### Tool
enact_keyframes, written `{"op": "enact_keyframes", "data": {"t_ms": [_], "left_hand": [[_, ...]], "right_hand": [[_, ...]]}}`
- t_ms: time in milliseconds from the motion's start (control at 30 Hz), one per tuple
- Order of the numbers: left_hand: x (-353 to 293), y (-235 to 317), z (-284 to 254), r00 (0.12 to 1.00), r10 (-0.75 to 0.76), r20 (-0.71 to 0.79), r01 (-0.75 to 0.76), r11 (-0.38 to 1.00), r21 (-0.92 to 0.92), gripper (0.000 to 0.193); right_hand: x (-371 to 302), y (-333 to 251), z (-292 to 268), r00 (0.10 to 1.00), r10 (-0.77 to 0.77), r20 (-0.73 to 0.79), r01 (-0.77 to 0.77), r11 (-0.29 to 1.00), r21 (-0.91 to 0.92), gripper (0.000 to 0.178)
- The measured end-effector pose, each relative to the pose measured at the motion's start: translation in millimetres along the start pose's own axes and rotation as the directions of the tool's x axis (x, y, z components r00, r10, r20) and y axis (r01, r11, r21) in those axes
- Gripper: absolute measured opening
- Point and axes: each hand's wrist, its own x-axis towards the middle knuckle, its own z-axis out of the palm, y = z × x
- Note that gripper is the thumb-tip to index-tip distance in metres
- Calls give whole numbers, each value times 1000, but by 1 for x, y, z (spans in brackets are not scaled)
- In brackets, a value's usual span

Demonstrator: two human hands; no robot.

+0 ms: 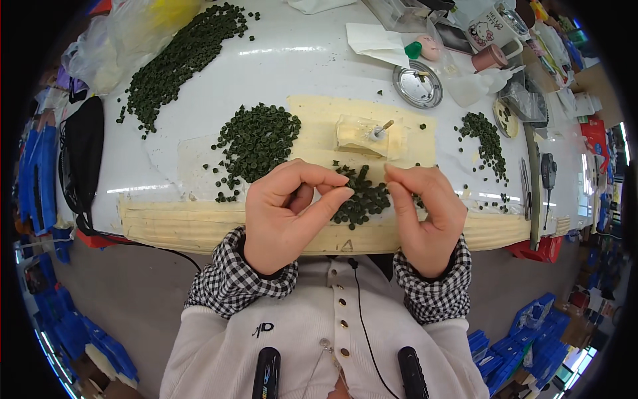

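My left hand [292, 209] is bent into a pinch, thumb and forefinger tips almost together. Facing it, my right hand [428, 216] pinches in the same way. Whatever sits between the fingertips of either hand is too small to make out. Between and below the two hands lies a small heap of dark green cup-like pieces [362, 203] at the table's near edge. Just beyond stands a taped, cream-coloured block [352, 137] with a thin metal pin [384, 128] rising from it. A larger pile of the same green pieces [256, 143] lies beyond my left hand.
More green pieces form a long pile [179, 60] at the far left and a scatter [485, 143] at the right. A round metal dish [417, 84], tweezers [525, 189], a mug [488, 30] and a thread spool [490, 58] stand around. A black mask [83, 153] hangs left.
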Motion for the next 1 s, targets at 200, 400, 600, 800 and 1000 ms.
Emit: {"op": "enact_keyframes", "data": {"t_ms": [200, 400, 600, 800, 1000], "left_hand": [[2, 3, -11, 991, 20, 129, -56, 958, 282, 7], [2, 4, -12, 977, -205, 58, 210, 880, -426, 22], [4, 1, -18, 942, -276, 191, 322, 589, -741, 32], [6, 11, -15, 896, -401, 193, 393, 510, -765, 29], [3, -11, -20, 911, -142, 388, 407, 466, -786, 28]], "right_hand": [[4, 27, -27, 999, -10, -37, -7, 907, -422, 8], [0, 28, -18, 998, -54, 30, 62, 827, -559, 10], [-1, 21, -9, 997, -60, 53, 80, 805, -588, 11], [0, 19, -10, 1000, 8, -10, -12, 894, -447, 8], [-5, 9, -11, 985, 172, -11, -172, 985, 15, 12]]}}
